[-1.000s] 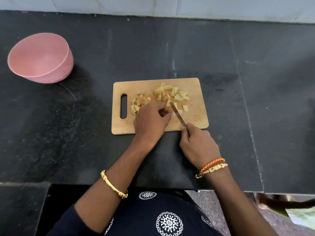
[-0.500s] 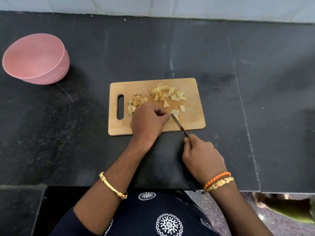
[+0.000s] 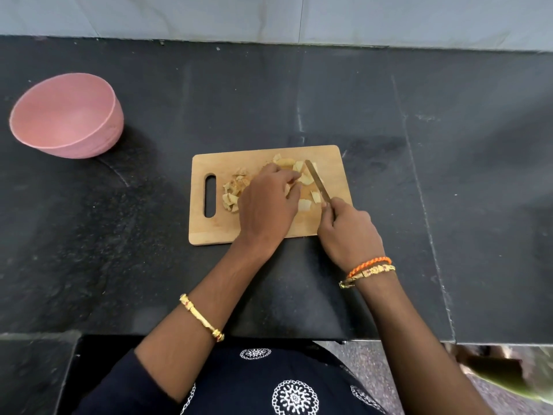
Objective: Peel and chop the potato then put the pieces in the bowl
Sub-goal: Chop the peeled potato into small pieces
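Observation:
A wooden cutting board (image 3: 263, 157) lies on the black counter. Pale potato pieces (image 3: 304, 204) are scattered on its right half. A small heap of brownish peels (image 3: 232, 191) sits near the handle slot. My left hand (image 3: 266, 205) rests over the middle of the board, fingers reaching onto the pieces at the far side; what it grips is hidden. My right hand (image 3: 348, 232) grips a knife (image 3: 317, 181), whose blade points away across the pieces. An empty pink bowl (image 3: 67, 115) stands at the far left.
The black stone counter (image 3: 449, 145) runs to a tiled wall at the back. A seam crosses the counter on the right. The counter's front edge lies just below my wrists.
My left hand has moved farther up the board over the potato pieces. My right hand has brought the knife forward onto the board, blade now among the pieces.

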